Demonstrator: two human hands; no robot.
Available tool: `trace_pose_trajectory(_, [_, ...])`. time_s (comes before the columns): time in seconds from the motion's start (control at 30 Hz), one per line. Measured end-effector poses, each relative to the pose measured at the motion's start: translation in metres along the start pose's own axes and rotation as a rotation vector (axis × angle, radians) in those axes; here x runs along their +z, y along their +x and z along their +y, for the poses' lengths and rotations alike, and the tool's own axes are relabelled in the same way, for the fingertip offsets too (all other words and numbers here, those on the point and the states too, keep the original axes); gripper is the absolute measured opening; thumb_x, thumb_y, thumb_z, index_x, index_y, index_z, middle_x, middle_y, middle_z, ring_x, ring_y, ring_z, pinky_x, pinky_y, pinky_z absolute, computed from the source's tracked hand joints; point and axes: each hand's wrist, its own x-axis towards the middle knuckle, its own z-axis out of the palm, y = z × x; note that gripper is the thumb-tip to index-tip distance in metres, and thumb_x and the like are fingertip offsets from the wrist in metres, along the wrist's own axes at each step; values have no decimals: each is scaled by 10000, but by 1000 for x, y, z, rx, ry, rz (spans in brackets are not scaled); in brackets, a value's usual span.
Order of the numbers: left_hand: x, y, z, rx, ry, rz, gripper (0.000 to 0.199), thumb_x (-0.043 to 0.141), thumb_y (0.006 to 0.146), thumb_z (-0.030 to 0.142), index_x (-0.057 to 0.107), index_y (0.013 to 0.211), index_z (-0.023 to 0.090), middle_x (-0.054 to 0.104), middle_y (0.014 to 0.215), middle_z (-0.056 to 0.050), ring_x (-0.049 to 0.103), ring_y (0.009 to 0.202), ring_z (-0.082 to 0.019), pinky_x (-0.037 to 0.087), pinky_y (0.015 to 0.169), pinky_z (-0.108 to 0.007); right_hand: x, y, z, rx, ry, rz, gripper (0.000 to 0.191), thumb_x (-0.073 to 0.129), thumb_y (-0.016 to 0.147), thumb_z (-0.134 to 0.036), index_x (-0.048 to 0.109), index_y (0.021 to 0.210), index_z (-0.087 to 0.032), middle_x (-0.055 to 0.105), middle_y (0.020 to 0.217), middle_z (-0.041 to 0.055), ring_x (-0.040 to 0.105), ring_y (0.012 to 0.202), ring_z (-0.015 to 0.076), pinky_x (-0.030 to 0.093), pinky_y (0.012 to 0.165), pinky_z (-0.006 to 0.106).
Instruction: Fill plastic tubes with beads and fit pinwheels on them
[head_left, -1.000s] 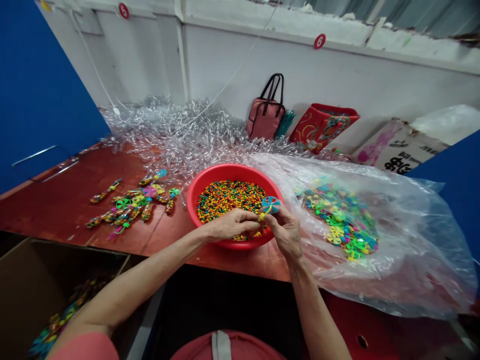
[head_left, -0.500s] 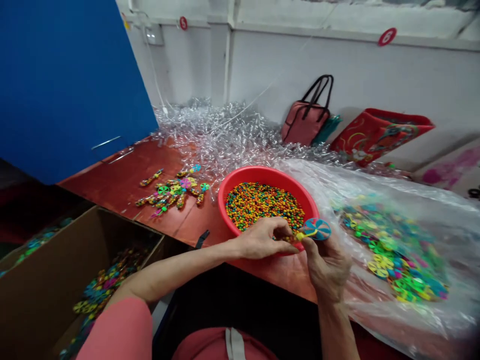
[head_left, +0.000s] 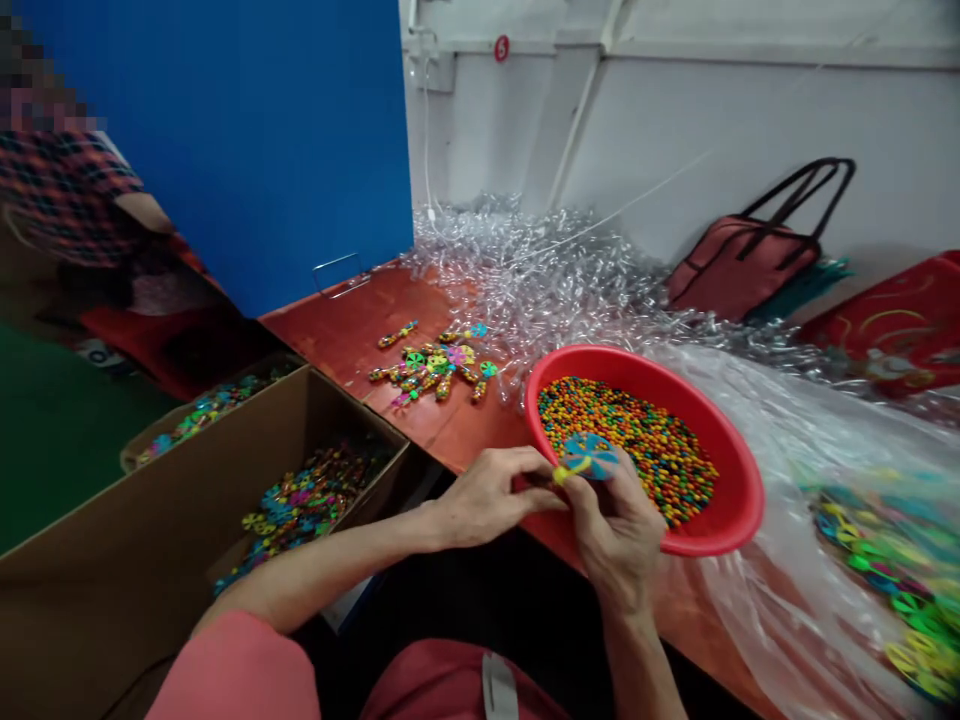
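Observation:
My right hand [head_left: 619, 525] is closed on a pinwheel [head_left: 591, 457] with blue blades and a yellow stem, at the near left rim of a red basin [head_left: 739, 500]. Small coloured balls [head_left: 630, 435] lie in the basin. My left hand [head_left: 499, 495] is closed too, its fingertips beside the yellow end of the pinwheel; what they pinch is hidden or too small to name. Beyond my hands, several filled tubes with pinwheel tops [head_left: 439, 370] lie in a pile on the red table [head_left: 337, 335].
A cardboard box [head_left: 172, 490] holding filled tubes stands at the left. Clear empty tubes [head_left: 570, 270] lie along the wall. At the right are a plastic bag [head_left: 765, 420] of pinwheels and a pink bag [head_left: 742, 260]. A person [head_left: 75, 200] sits behind the blue panel [head_left: 262, 130].
The view has turned left, so the basin and bags appear farther right and the person has come into view. Both hands, with the pinwheel, are now over the basin's left edge.

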Motion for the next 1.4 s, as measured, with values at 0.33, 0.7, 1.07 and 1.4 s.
trace_pose_trajectory(0.33, [-208,-142,-93,-390,981,383,508,587,946,599,717,1276,235,739,1214,-137,669,1128,-362,546,973,-482,182,65,39,12,-390,-651,367,614,1030,-358,676,1355,-200,638,1229,144,671,977,246,556,857,374])
trace_pose_trajectory(0.7, [-303,80,-128,-342,923,368,819,503,964,704,428,1624,226,315,1688,-227,315,1556,-448,348,1204,-575,270,46,10,-13,-592,-838,507,551,1059,-506,542,1497,-251,560,1393,179,577,1225,304,535,891,377])
trace_pose_trajectory(1.07, [-263,100,-160,-213,957,114,645,553,933,733,591,1495,417,282,1747,-98,219,1589,-452,208,1179,-792,187,77,70,171,-823,-644,336,591,1040,-299,632,1358,-200,583,1288,175,582,1132,298,514,896,381])
trace_pose_trajectory(1.4, [-282,-19,-166,-77,984,151,539,544,991,612,702,1383,276,500,1631,-99,446,1507,-296,336,1252,-516,253,18,24,-95,-412,-856,239,574,1027,-197,674,1244,-203,593,1237,139,572,1115,261,514,955,380])
